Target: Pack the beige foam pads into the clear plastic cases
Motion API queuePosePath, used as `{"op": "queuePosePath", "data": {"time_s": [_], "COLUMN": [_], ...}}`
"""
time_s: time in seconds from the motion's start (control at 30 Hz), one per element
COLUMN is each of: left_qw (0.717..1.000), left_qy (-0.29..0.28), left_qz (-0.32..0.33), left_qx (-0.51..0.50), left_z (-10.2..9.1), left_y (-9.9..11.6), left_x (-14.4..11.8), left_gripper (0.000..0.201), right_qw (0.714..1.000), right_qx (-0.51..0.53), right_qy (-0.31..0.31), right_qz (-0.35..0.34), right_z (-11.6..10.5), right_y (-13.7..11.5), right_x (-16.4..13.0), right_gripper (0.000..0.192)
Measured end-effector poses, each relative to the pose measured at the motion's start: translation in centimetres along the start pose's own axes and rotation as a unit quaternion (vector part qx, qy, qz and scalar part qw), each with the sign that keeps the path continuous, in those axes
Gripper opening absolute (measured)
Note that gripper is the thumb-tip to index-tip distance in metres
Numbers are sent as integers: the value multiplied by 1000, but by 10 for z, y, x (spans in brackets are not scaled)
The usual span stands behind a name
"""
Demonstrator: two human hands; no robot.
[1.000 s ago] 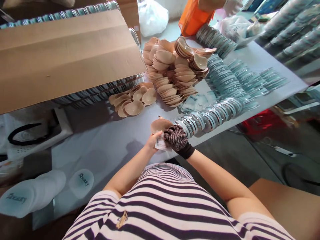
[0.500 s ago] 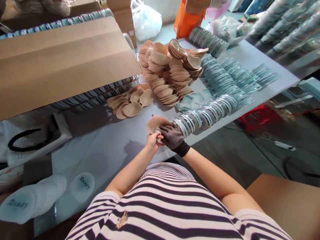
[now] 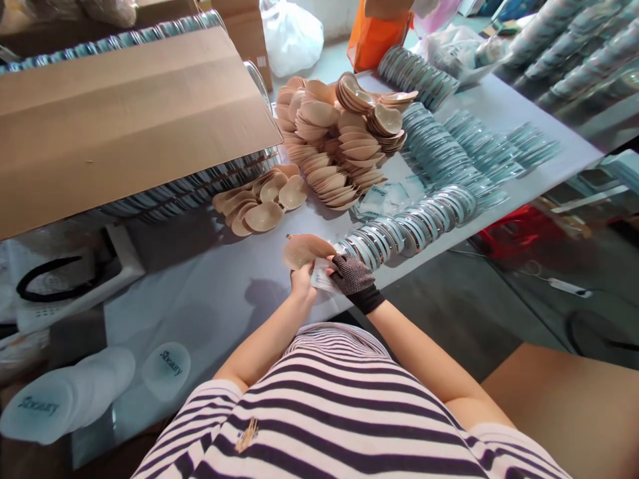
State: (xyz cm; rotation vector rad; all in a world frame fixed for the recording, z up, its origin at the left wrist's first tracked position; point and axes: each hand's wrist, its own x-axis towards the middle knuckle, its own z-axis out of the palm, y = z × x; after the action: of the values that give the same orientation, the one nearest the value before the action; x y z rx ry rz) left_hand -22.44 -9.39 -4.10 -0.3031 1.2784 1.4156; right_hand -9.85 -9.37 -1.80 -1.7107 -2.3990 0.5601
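Note:
Just above the table's near edge, my bare left hand (image 3: pixel 302 286) is closed on a skin-coloured silicone bra cup (image 3: pixel 305 249), its rounded side tilted up. A small clear plastic film (image 3: pixel 323 277) with faint print lies between my hands, below the cup. My right hand (image 3: pixel 353 275), in a dark dotted glove with bare fingertips, pinches the film's right edge. The film's left edge meets my left hand; whether it is stuck to the cup I cannot tell. Beyond my right hand runs a row of round, silver-rimmed cases (image 3: pixel 409 225).
Bra cups lie in a large heap (image 3: pixel 344 140) and a smaller pile (image 3: pixel 264 199). Stacked clear plastic shells (image 3: pixel 444 146) stand right of the heap. A cardboard sheet (image 3: pixel 124 120) covers cases at left. Printed round films (image 3: pixel 166 370) lie lower left.
The cup has shifted slightly left and tilted. My right hand has drawn back to the right from the cup, and more of the clear film now shows between my hands.

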Motion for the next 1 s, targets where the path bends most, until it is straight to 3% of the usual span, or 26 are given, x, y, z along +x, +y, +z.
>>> {"op": "queuePosePath", "data": {"time_s": [0.13, 0.3, 0.37, 0.43, 0.5, 0.57, 0.73, 0.83, 1.0], "left_qw": [1000, 998, 997, 997, 997, 997, 998, 998, 997], "left_qy": [11, 28, 23, 16, 4, -13, -54, -51, -67], "left_qz": [-15, -44, -62, -67, -67, -65, -26, -28, -32], "left_qx": [12, 42, 43, 45, 45, 39, 2, -7, -12], "left_z": [-3, -14, -19, -22, -23, -21, -11, -10, -14], "left_y": [-2, -9, -11, -13, -14, -14, -11, -8, -7], "left_x": [1, 11, 16, 19, 19, 16, 10, 11, 9], "left_gripper": [21, 24, 29, 37, 44, 48, 40, 29, 35], "right_qw": [996, 994, 998, 995, 979, 963, 942, 948, 958], "right_qx": [-7, -60, -51, -16, 38, 110, 298, 293, 260], "right_qy": [-69, -83, -17, 94, 197, 243, 157, 121, 125], "right_qz": [58, 35, 11, -18, -42, -44, 0, -13, -11], "right_z": [-14, -31, -34, -35, -34, -29, -3, 8, 13], "right_y": [0, 6, 12, 16, 16, 10, -5, -2, 10], "right_x": [4, 16, 22, 29, 35, 41, 45, 43, 42], "right_gripper": [49, 41, 37, 34, 33, 28, 22, 21, 38]}}
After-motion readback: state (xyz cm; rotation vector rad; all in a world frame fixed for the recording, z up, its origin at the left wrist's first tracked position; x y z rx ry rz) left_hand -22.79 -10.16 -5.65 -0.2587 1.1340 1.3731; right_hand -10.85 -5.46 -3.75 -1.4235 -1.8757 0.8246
